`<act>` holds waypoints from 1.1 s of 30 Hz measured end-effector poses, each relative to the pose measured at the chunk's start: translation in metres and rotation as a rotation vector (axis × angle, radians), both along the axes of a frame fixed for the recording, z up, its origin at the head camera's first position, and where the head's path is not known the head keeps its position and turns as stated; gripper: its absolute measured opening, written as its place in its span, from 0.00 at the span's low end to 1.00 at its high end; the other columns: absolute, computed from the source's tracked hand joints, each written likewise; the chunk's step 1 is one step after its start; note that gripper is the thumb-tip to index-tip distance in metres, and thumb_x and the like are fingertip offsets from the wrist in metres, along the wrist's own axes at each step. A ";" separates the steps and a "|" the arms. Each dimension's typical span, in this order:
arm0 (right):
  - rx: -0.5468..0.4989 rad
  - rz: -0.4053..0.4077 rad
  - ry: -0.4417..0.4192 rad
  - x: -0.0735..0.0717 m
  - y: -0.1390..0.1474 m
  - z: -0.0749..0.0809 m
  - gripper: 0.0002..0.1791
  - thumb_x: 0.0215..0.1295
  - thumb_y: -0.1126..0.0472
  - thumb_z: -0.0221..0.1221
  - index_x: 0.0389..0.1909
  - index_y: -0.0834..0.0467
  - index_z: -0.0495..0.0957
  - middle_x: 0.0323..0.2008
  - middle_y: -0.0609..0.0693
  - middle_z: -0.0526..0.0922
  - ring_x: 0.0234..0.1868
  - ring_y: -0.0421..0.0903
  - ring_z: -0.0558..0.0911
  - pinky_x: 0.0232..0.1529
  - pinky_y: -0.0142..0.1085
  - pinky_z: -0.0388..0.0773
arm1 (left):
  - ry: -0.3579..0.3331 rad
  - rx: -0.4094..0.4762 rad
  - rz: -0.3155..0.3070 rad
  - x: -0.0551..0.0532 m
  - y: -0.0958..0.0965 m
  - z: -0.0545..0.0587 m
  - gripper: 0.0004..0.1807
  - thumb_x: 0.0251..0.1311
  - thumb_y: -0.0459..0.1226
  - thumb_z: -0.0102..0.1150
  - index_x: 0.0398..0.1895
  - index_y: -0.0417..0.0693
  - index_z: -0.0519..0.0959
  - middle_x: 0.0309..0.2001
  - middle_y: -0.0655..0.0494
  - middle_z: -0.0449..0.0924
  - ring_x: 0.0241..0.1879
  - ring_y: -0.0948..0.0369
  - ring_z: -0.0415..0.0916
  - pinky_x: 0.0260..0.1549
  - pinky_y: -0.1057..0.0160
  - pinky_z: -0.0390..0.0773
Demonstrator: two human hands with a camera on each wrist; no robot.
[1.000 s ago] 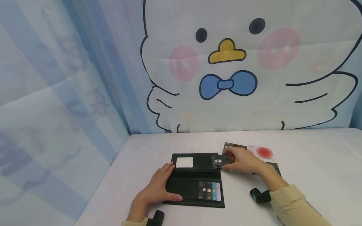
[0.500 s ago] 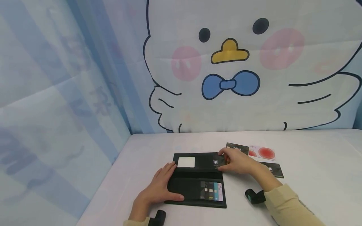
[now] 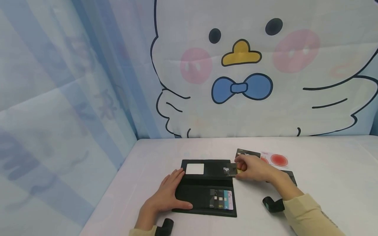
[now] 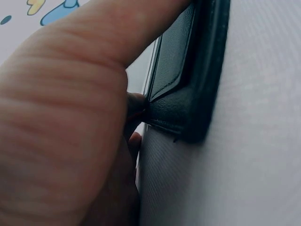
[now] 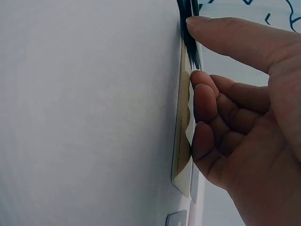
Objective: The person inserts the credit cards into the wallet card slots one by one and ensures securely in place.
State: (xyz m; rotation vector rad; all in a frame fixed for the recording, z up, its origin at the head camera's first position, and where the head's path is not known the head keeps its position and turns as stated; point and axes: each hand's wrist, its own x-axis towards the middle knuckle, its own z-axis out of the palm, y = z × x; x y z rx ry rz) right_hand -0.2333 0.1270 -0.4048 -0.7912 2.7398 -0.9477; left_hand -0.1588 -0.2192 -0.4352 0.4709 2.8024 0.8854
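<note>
An open black card wallet (image 3: 193, 195) lies on the table, a white square on its upper panel and several cards (image 3: 220, 199) in its lower panel. My left hand (image 3: 166, 193) rests on its left side, fingers extended at the upper panel and thumb over the lower one. At the right edge of the upper panel, my right hand (image 3: 254, 168) pinches a black VIP card (image 3: 231, 169), whose left part overlaps the wallet. A gold part of that card (image 5: 182, 146) shows beside the fingers in the right wrist view. The left wrist view shows the wallet's edge (image 4: 200, 94) past the thumb.
Behind the right hand lie a dark card (image 3: 247, 152) and a white card with red circles (image 3: 279, 160). Another dark card (image 3: 290, 177) lies partly hidden under the right wrist. A printed cloth (image 3: 236, 114) hangs at the table's back edge.
The right hand moved left with the VIP card, bringing it further over the upper panel, then shifted slightly back right. The left hand stays on the wallet.
</note>
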 end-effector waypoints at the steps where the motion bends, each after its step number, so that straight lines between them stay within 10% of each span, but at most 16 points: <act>1: 0.003 0.000 -0.002 0.000 0.000 0.000 0.28 0.53 0.61 0.75 0.52 0.68 0.77 0.34 0.46 0.76 0.36 0.45 0.75 0.40 0.38 0.79 | 0.000 0.000 0.001 0.000 0.000 0.000 0.66 0.42 0.61 0.77 0.79 0.41 0.54 0.80 0.48 0.49 0.79 0.49 0.40 0.75 0.43 0.39; 33: -0.027 0.079 0.007 -0.004 -0.011 -0.002 0.26 0.59 0.60 0.73 0.52 0.70 0.77 0.33 0.47 0.75 0.36 0.44 0.73 0.39 0.37 0.78 | -0.003 -0.008 0.007 0.000 0.000 0.001 0.66 0.42 0.61 0.77 0.79 0.42 0.54 0.80 0.49 0.49 0.79 0.49 0.40 0.75 0.44 0.39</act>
